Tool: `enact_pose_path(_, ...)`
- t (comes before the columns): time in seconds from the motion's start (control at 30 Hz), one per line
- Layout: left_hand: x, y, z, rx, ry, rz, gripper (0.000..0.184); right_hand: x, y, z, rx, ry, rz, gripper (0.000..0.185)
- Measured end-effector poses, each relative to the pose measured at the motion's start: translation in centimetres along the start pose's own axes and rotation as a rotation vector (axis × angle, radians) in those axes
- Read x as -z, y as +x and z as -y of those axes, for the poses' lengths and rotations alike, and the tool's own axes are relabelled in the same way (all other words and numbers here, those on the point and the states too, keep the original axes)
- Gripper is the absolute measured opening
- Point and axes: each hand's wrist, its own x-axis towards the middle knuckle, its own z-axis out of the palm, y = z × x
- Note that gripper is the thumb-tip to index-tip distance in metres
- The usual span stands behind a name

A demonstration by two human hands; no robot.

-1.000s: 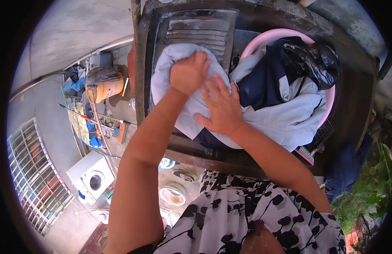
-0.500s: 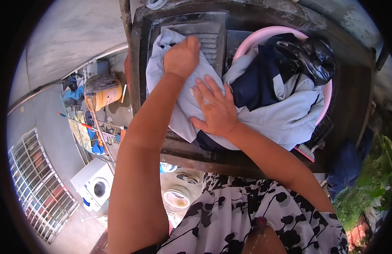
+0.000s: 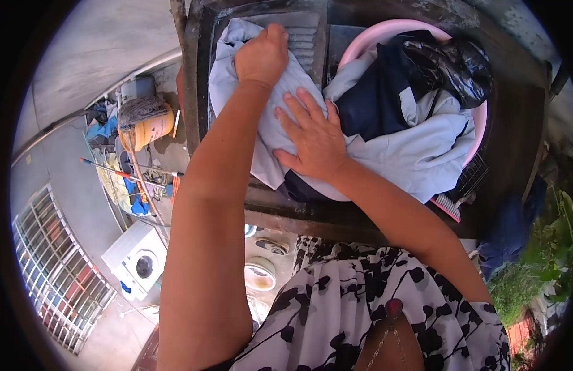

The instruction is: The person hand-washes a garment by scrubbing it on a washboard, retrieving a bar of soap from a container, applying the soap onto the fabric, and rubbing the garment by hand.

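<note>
Light grey cloth (image 3: pixel 398 162) with dark navy parts spreads over a ridged washboard (image 3: pixel 302 38) and into a pink basin (image 3: pixel 373 36). My left hand (image 3: pixel 262 57) is closed on the cloth near the washboard's ridges. My right hand (image 3: pixel 312 135) lies on the cloth, palm down with its fingers spread, lower and to the right of my left hand. Dark navy fabric (image 3: pixel 373 102) and a shiny black piece (image 3: pixel 463 71) lie bunched in the basin.
A pink-backed brush (image 3: pixel 446 207) lies by a dark wire rack (image 3: pixel 471 179) at the basin's lower right. Beyond the sink's left edge are a yellow bucket with a mop (image 3: pixel 147 131) and a white washing machine (image 3: pixel 138 260). Green plants grow at the right.
My left hand has closed on the cloth farther up the washboard, drawing the bunched cloth into a longer, flatter shape. My right hand stays spread on it. The whole view has shifted slightly.
</note>
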Motion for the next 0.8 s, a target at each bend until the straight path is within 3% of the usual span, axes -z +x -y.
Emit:
enact_pose_path(0.1, 4.4, -4.9, -3.0, 0.044, -0.175, 0.119, 0.013, 0.0, -0.3, -0.2, 0.018, 0.026, 0.007, 0.059)
enact_pose_path(0.2, 7.4, -9.7, -4.9, -0.083, -0.278, 0.129, 0.017, -0.6, -0.9, -0.5, 0.031, -0.007, 0.069, 0.055)
enact_pose_path(0.27, 6.0, -9.1, -2.7, -0.157, -0.266, 0.153, 0.018, -0.6, -0.7, -0.9, 0.040, 0.016, 0.068, 0.051)
enact_pose_path(0.3, 4.4, -7.1, -1.0, -0.093, -0.148, 0.201, 0.015, -0.5, -0.4, -0.9, 0.041, 0.008, 0.058, 0.051)
enact_pose_path(0.33, 2.3, -4.1, 0.5, -0.095, -0.098, 0.068, 0.012, -0.4, -0.2, -0.9, 0.060, 0.042, -0.003, 0.046)
enact_pose_path(0.4, 0.4, 0.8, 1.4, 0.042, 0.025, 0.036, 0.015, -0.2, -0.3, -0.7, 0.069, 0.081, -0.056, 0.038)
enact_pose_path(0.5, 2.2, -1.6, -0.5, 0.073, -0.073, 0.062, 0.015, -0.4, -0.6, -0.6, 0.069, 0.075, -0.068, 0.037)
enact_pose_path(0.57, 5.8, -6.8, -3.3, -0.008, -0.145, 0.105, 0.018, -0.6, -0.9, -1.0, 0.058, 0.069, -0.067, 0.038)
enact_pose_path(0.63, 8.4, -11.2, -5.6, -0.120, -0.263, 0.109, 0.016, -1.1, -0.8, -1.3, 0.096, -0.137, 0.022, 0.038)
enact_pose_path(0.7, 7.2, -10.6, -4.0, -0.126, -0.205, 0.184, 0.015, -0.4, -0.9, -1.2, 0.092, -0.200, 0.116, 0.043)
enact_pose_path(0.8, 2.1, -2.9, 0.6, -0.121, 0.025, 0.082, 0.012, -0.2, -0.5, -0.8, 0.081, 0.074, -0.050, 0.045)
